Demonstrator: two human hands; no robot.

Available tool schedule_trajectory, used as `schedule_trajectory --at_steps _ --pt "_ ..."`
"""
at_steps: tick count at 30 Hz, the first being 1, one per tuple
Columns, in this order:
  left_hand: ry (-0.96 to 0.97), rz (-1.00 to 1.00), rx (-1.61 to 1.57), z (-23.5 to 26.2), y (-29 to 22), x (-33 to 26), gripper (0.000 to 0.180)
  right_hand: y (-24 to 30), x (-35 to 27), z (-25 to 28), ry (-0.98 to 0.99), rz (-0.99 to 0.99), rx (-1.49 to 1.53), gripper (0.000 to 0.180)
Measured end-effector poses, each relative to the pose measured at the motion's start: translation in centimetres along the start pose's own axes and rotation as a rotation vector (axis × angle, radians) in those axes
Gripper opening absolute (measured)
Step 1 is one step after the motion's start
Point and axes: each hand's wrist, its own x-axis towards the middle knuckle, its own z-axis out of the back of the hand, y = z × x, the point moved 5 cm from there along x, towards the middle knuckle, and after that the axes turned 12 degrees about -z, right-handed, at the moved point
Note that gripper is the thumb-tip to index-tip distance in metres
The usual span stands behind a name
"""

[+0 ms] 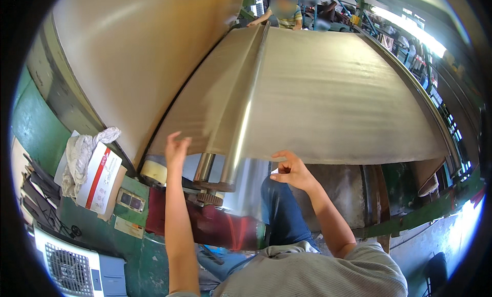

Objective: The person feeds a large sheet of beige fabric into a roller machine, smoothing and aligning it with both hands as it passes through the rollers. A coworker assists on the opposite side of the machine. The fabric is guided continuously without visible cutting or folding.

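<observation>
A wide sheet of brownish-gold material [338,102] stretches away from me, its near edge just beyond my hands. Two shiny metal rollers run lengthwise over it, the longer roller [245,115] reaching to the far side. Beneath their near ends sits a toothed gear [209,197]. My left hand [177,149] is raised left of the rollers, near the sheet's edge, with fingers loosely bent and apart. On the other side, my right hand [293,171] hovers at the near edge, thumb and forefinger spread in a C shape. Nothing shows in either hand.
A large tan curved surface [138,51] rises at the left. Below it lie a white box with a red stripe [100,179] and a crumpled white cloth [79,158]. Across the sheet stands another person [283,16]. A long rail [410,84] borders the right side.
</observation>
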Motion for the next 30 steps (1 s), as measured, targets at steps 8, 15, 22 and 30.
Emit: schedule_trajectory --at_steps 8,15,22,30 --pt "0.727 -0.041 -0.546 -10.0 -10.5 -15.5 0.095 2.9 -0.7 -7.0 0.276 0.029 0.011 0.058" --pt "0.028 0.082 -0.617 -2.3 -8.7 -15.8 0.084 3.6 -2.3 -0.9 -0.291 0.124 0.01 0.094" --pt "0.044 0.122 -0.689 -2.3 -8.2 -16.2 0.084 4.2 -2.4 -2.0 -0.239 0.121 -0.049 0.093" --pt "-0.068 0.046 -0.363 2.7 -1.7 -8.4 0.057 0.2 -3.0 5.0 -0.582 0.19 -1.216 0.089"
